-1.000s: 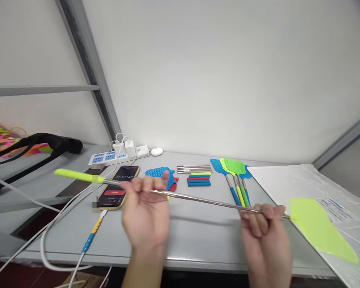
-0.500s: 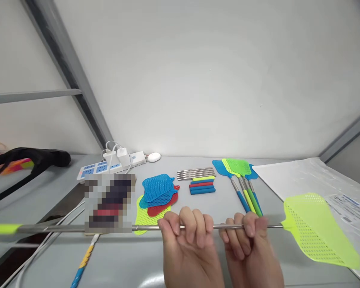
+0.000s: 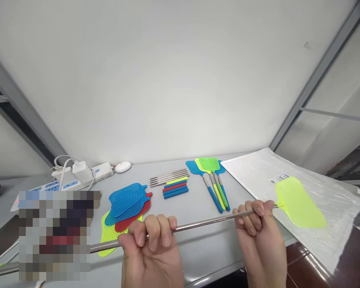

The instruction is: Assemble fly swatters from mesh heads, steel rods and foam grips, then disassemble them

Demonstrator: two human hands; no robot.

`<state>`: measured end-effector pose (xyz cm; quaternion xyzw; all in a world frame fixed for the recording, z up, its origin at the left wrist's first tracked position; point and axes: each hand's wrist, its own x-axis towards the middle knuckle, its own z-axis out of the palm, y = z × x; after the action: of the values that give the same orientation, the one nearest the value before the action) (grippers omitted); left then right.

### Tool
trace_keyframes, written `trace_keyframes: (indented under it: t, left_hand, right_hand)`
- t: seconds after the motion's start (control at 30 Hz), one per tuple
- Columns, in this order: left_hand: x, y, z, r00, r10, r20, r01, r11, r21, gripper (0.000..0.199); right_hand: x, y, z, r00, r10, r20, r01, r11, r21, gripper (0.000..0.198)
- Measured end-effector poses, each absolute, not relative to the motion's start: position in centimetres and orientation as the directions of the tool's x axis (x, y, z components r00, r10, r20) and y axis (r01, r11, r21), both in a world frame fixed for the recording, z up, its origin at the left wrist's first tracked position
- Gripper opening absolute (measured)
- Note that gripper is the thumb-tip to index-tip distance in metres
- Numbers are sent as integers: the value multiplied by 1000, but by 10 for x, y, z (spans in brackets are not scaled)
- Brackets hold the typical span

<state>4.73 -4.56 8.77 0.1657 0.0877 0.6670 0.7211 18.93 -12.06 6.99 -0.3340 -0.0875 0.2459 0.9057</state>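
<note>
A yellow-green fly swatter (image 3: 298, 202) with a long metal telescopic rod lies across the view, its head to the right and its yellow grip at the far left. My left hand (image 3: 156, 252) is closed round the rod near its middle, palm up. Nearer the head, my right hand (image 3: 259, 236) grips the thin rod section, thumb on top. Behind my left hand lie loose swatter heads (image 3: 127, 200) in blue, red and yellow. Several metal rods (image 3: 169, 177) and coloured grips (image 3: 176, 189) lie beyond. Finished-looking swatters (image 3: 216, 188) are fanned out nearby.
A white plastic package (image 3: 258, 172) covers the right end of the grey table (image 3: 156, 170). At the left are a power strip (image 3: 99, 172) with plugs and cables, a white oval device (image 3: 123, 167) and a pixelated patch. A wall rises behind.
The view has turned to the right. My hands are farther apart along the rod, and the swatter is now tilted, its head end higher. Both hands still hold it.
</note>
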Motion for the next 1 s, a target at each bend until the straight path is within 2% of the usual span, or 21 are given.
trace_keyframes:
  t: [0.07, 0.13, 0.23, 0.3, 0.47, 0.53, 0.6, 0.7, 0.83, 1.0]
  left_hand:
    - [37, -35, 93, 18, 998, 67, -928, -8, 372, 35]
    - [24, -21, 97, -75, 997, 29, -938, -80, 337, 34]
    - [10, -5, 98, -59, 998, -29, -960, -49, 276, 30]
    - [10, -4, 97, -38, 997, -61, -961, -19, 276, 30]
    - [24, -19, 95, 29, 989, -147, -966, 65, 251, 28]
    - [20, -19, 96, 26, 989, -145, -970, 60, 236, 28]
    - [6, -16, 96, 13, 991, -134, -970, 46, 241, 28]
    - [-22, -9, 96, -47, 997, -64, -972, -31, 232, 28]
    - [-45, -3, 96, -73, 997, 23, -974, -77, 213, 25]
    - [-38, 2, 94, -104, 994, 25, -969, -107, 222, 24]
  right_hand:
    - [204, -127, 72, 899, 438, 10, -332, 695, -638, 35]
    - [218, -133, 73, 933, 361, 4, -284, 741, -609, 34]
    - [223, -134, 74, 949, 315, -13, -260, 760, -595, 28]
    - [209, -127, 73, 932, 364, 7, -274, 714, -644, 25]
    - [143, -95, 65, 701, 704, 113, -422, 538, -729, 31]
    - [126, -88, 62, 633, 763, 131, -446, 498, -744, 34]
    - [122, -87, 59, 598, 797, 89, -476, 442, -760, 35]
    - [140, -96, 55, 646, 763, -2, -517, 436, -736, 30]
    - [177, -117, 55, 762, 647, -13, -475, 545, -691, 22]
    - [197, -126, 55, 772, 635, -33, -494, 566, -660, 14]
